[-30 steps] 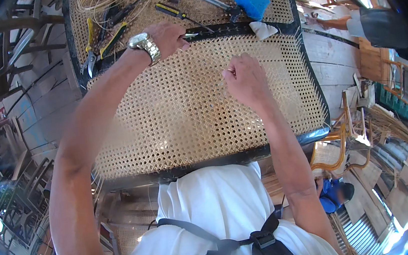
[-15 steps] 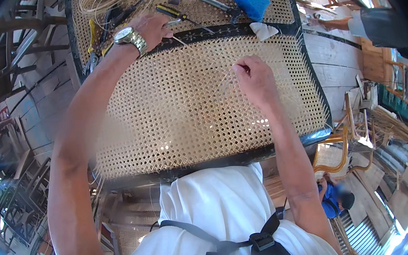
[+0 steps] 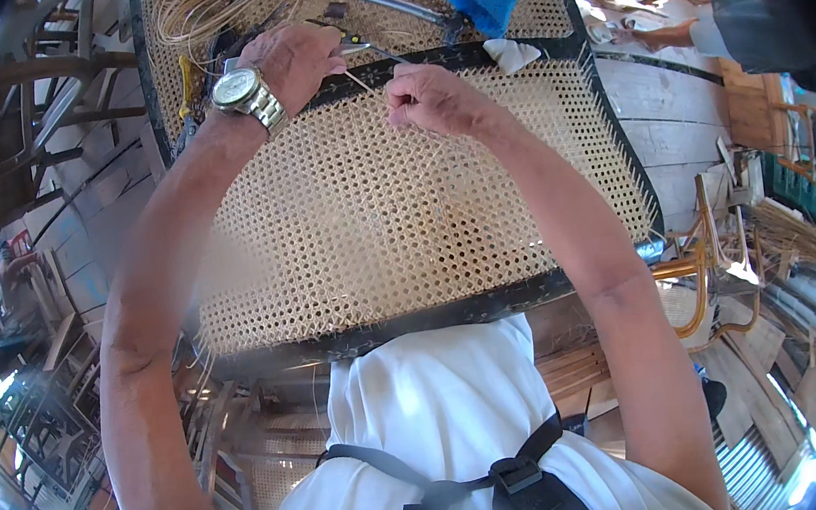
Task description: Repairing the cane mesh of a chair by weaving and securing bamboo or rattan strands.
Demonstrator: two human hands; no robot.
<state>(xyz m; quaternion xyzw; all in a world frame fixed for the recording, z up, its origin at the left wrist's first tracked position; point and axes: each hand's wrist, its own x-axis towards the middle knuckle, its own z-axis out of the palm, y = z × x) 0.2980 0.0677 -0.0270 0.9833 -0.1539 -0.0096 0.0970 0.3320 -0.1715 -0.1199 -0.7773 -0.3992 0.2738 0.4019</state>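
Observation:
A woven cane panel [image 3: 373, 209] in a dark frame [image 3: 466, 55] lies in front of me. My left hand [image 3: 297, 58], with a metal watch [image 3: 244, 94] on its wrist, rests at the panel's far edge and holds a thin metal tool [image 3: 367, 50]. My right hand [image 3: 431, 99] is closed on a thin cane strand [image 3: 367, 85] just right of the left hand, over the dark far rail. Both hands nearly meet there.
Loose cane strands [image 3: 208, 1], long metal tools [image 3: 389, 3], a blue cloth [image 3: 482, 7] and a white scrap [image 3: 512, 54] lie on a second cane panel beyond. Wooden chairs [image 3: 711, 261] stand at the right. Another person's arm [image 3: 715, 31] reaches in at the upper right.
My right hand has moved up from the middle of the panel to the far rail, next to my left hand. My left hand stayed at the far edge.

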